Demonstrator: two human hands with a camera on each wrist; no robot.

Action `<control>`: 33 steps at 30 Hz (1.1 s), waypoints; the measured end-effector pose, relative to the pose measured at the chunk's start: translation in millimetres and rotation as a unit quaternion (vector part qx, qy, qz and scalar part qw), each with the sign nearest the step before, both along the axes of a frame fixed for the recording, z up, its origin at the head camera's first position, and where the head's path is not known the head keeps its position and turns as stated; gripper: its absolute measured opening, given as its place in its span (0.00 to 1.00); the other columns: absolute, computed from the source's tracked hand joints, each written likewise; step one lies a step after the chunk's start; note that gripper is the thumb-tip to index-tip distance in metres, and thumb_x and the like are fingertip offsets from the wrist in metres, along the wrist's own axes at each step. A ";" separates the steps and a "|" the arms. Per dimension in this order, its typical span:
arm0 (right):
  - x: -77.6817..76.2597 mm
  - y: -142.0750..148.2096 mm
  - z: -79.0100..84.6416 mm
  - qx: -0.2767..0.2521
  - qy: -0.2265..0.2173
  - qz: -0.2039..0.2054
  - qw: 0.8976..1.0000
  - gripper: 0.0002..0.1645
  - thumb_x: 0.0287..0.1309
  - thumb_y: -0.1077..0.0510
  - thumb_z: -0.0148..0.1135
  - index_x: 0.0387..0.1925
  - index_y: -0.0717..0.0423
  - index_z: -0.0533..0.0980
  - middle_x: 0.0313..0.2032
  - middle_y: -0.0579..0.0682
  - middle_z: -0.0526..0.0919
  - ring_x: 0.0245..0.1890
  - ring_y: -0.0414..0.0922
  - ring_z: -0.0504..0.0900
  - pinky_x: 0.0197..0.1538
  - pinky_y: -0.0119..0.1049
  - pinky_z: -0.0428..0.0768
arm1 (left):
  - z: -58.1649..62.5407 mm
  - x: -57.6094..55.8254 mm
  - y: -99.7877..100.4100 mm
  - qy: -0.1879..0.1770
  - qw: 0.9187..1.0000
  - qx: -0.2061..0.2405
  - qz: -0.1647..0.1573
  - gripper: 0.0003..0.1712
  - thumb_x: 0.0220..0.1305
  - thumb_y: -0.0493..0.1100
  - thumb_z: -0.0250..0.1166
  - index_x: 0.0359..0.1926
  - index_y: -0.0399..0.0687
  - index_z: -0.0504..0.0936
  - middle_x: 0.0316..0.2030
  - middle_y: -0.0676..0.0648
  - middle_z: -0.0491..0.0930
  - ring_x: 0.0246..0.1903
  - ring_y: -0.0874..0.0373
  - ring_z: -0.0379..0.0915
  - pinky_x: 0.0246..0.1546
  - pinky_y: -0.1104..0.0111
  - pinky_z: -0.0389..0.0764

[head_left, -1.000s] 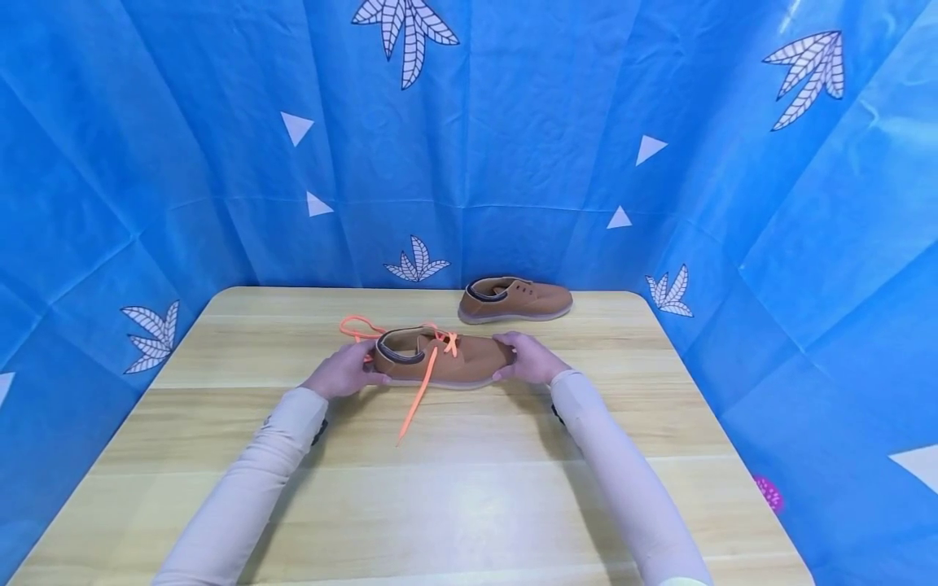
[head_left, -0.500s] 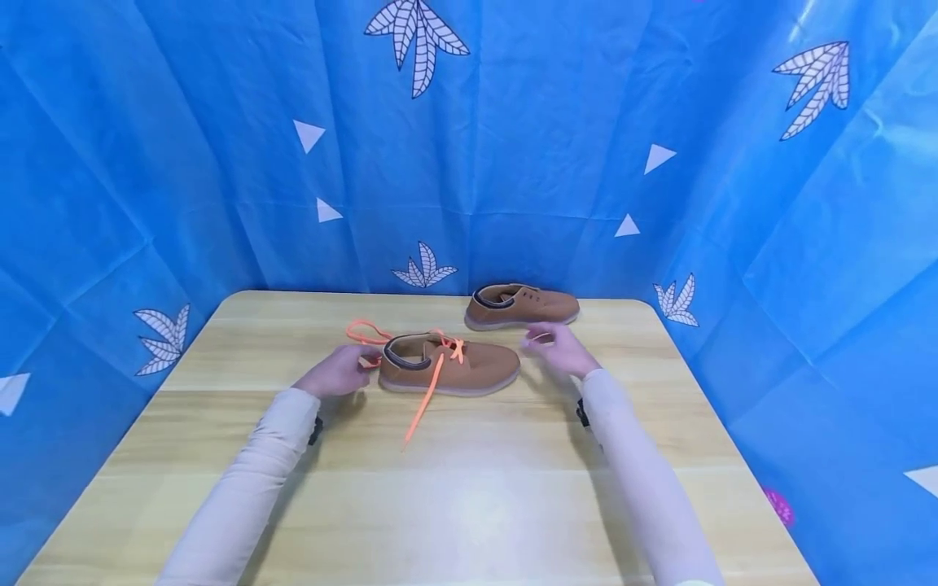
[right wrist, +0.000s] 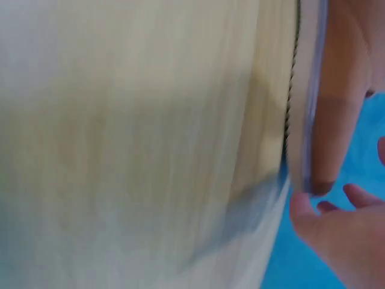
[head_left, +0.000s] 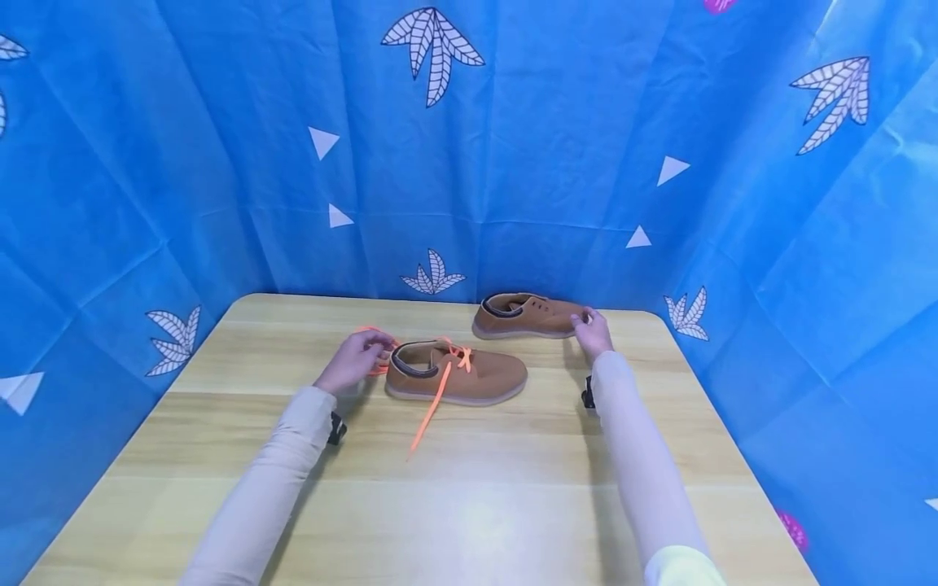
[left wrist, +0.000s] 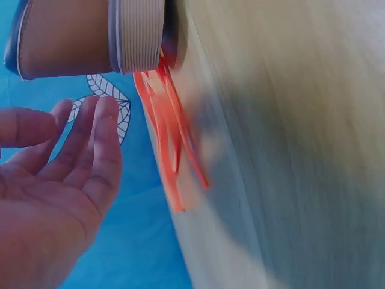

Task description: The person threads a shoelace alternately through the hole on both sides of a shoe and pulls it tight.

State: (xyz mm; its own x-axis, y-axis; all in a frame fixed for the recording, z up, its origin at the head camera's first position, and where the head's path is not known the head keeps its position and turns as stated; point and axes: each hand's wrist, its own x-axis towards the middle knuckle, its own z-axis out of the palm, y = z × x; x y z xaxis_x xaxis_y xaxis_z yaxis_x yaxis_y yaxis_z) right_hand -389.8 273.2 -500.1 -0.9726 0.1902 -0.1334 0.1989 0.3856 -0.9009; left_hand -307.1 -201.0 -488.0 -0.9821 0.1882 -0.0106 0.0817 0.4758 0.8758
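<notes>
A brown shoe (head_left: 498,374) with an orange lace (head_left: 432,407) threaded and knotted on it stands at the middle of the table, toe to the right. Behind its heel is my left hand (head_left: 355,358), fingers bent and apart from the heel in the left wrist view, holding nothing. More of the orange lace (left wrist: 165,132) lies on the table past that heel. Farther back stands a second brown shoe (head_left: 523,321), its eyelets unlaced. My right hand (head_left: 593,332) is at the toe of this shoe, thumb tip (right wrist: 299,205) right at the sole edge and the fingers loosely spread beyond it.
Both shoes stand on a light wooden table (head_left: 469,505). A blue patterned curtain (head_left: 557,122) surrounds its back and sides, and the unlaced shoe is close to the table's back edge.
Both hands have let go of the laced shoe. My right hand has moved right and back to the unlaced shoe's toe; my left hand has drawn slightly off the heel.
</notes>
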 end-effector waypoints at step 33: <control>-6.1 -87.8 -6.0 -0.035 0.017 0.094 0.995 0.31 0.69 0.57 0.66 0.66 0.70 0.69 0.66 0.69 0.74 0.54 0.54 0.82 0.41 0.30 0.86 | -8.8 -52.1 17.0 -0.116 0.989 0.081 -0.048 0.30 0.85 0.44 0.38 0.78 0.33 0.55 0.76 0.28 0.58 0.73 0.33 0.64 0.75 0.50 0.66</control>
State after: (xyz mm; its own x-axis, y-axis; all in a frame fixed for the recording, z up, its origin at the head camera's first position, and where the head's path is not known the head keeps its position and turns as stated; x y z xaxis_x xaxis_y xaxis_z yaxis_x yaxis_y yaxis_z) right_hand -395.9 185.3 -506.1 -0.9943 -0.0035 -0.1063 0.0985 0.3484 -0.9321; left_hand -359.2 -184.0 -496.8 -0.9341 0.2988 -0.1952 -0.0915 0.3282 0.9402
